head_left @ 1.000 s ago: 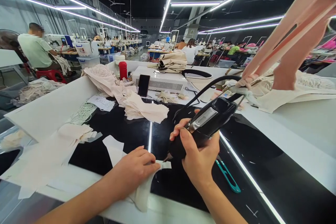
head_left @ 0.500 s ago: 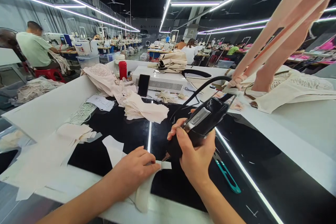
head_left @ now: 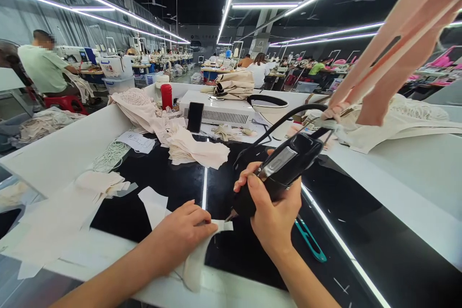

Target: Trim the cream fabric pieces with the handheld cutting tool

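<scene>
My right hand (head_left: pixel 276 207) is closed around a black corded electric cutting tool (head_left: pixel 285 166), tilted with its narrow metal tip pointing down and left. That tip meets a narrow cream fabric strip (head_left: pixel 195 267) near its right end. With fingers bent and close together, my left hand (head_left: pixel 186 231) pins the strip against the table, thumb and forefinger just left of the tip. The strip's lower part hangs toward the front edge. Pink fabric bands (head_left: pixel 400 53) are tied to the tool's upper end and run up to the right.
Teal thread snips (head_left: pixel 312 240) lie right of my right hand. Stacked cream pieces (head_left: pixel 195 149), a phone (head_left: pixel 195 117), a red bottle (head_left: pixel 166 96) and a white box (head_left: pixel 216 111) stand further back. Cream fabric (head_left: pixel 54 221) covers the left side. A person (head_left: pixel 46 70) sits far left.
The tool has moved slightly right with my right hand, its tip now farther from my left thumb, along the strip. My left hand stays on the strip. The view has shifted slightly.
</scene>
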`<state>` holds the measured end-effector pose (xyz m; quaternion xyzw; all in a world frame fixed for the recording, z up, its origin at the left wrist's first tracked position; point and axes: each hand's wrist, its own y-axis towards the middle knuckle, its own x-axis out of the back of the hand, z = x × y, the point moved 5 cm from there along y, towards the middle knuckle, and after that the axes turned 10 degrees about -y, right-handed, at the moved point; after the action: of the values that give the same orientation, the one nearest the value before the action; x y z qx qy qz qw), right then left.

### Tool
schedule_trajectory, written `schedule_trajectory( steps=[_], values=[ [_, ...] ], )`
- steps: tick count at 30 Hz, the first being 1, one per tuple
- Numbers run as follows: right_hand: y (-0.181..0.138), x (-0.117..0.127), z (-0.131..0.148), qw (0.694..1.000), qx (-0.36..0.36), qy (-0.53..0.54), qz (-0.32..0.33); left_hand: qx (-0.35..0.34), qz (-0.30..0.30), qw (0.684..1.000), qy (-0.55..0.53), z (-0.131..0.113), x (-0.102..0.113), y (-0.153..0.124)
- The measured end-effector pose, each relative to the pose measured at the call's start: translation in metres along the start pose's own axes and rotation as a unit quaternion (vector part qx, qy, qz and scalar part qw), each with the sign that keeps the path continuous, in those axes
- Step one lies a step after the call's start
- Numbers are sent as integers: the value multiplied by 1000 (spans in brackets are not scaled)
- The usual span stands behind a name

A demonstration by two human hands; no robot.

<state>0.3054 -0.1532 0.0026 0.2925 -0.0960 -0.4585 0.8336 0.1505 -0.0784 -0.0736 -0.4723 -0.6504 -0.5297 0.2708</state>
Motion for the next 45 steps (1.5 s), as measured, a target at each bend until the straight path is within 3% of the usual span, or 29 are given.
schedule_trajectory(
  steps=[9, 32, 37, 45],
  values=[
    [-11, -6, 4, 999, -10, 33, 31, -2, -1, 1000, -11, 1, 0, 1],
    [-9, 5, 1, 1000, 2, -2, 5, -9, -17, 1000, 25, -5, 6, -1],
    [-12, 8, 6, 1000, 6, -23, -8, 65, -29, 997, 42, -14, 9, -11],
    [-16, 8, 14, 998, 23, -54, -24, 158, 16, 985, 64, -12, -4, -16]
  ],
)
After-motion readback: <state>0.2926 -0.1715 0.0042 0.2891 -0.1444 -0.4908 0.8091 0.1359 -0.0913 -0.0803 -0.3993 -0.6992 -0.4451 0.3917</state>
